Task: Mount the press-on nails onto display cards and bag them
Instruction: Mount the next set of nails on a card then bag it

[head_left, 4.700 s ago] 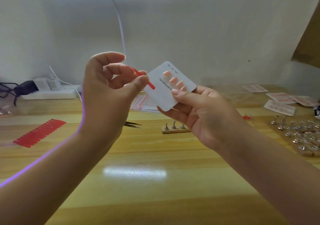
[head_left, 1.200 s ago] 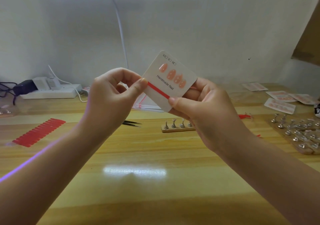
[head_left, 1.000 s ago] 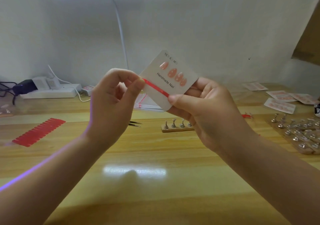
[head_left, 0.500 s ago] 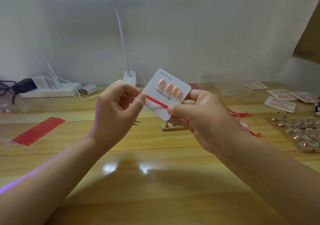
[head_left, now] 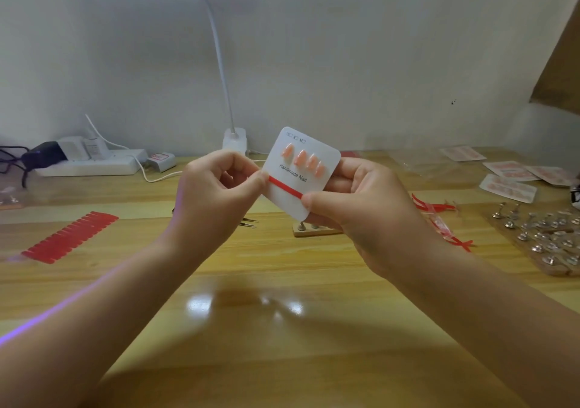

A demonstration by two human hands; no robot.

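Observation:
A white display card [head_left: 317,153] printed "Handmade Nail" is held up above the wooden table. Several peach press-on nails [head_left: 302,158] sit in a row on its upper half. A thin red strip [head_left: 285,186] runs across the card below the lettering. My right hand [head_left: 361,216] grips the card's lower right edge, its thumb pressing on the strip's right end. My left hand [head_left: 216,197] pinches the strip's left end at the card's left edge.
A red sheet of strips [head_left: 69,236] lies at left, tweezers [head_left: 248,222] and a small wooden nail stand [head_left: 314,230] under the hands. Peeled red strips [head_left: 439,219], metal nail holders [head_left: 546,238] and finished cards [head_left: 508,188] lie at right. Power strip [head_left: 91,164] and lamp base [head_left: 234,139] stand by the wall.
The red strip, loose in my left hand earlier, now lies stretched across the card. Both hands and the card have sunk lower toward the table.

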